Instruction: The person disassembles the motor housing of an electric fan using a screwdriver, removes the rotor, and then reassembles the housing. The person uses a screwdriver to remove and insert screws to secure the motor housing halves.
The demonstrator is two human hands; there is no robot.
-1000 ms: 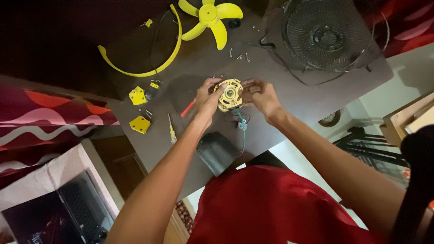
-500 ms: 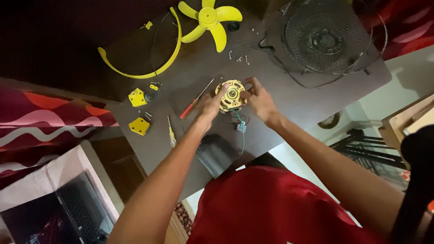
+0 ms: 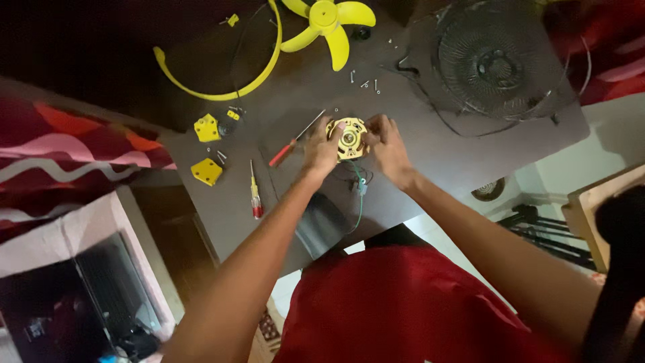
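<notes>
My left hand (image 3: pixel 321 149) curls around the left rim of the round yellow fan motor housing (image 3: pixel 347 138), fingers bent and closed on its edge, and my right hand (image 3: pixel 385 146) grips the opposite side the same way, fingertips bunched at the top right of the rim. Between both hands the housing sits just above the dark tabletop (image 3: pixel 437 161), its face turned up at me, near the middle of the table. Thin wires (image 3: pixel 358 185) trail from it toward my red shirt (image 3: pixel 410 309). Just to my left lies a red-handled screwdriver (image 3: pixel 294 141), its tip pointing toward the housing, and further left a smaller screwdriver with a yellow and red handle (image 3: pixel 254 191). Two yellow plastic pieces (image 3: pixel 206 149) sit near the table's left edge. Up top there's the yellow fan blade (image 3: pixel 328 23), a curved yellow ring (image 3: pixel 222 81), a few loose screws (image 3: pixel 366 82) and, to the right, the dark wire fan guard (image 3: pixel 494 64). A red patterned cloth (image 3: pixel 60 161) is off to my left, pale floor (image 3: pixel 537 181) to my right.
</notes>
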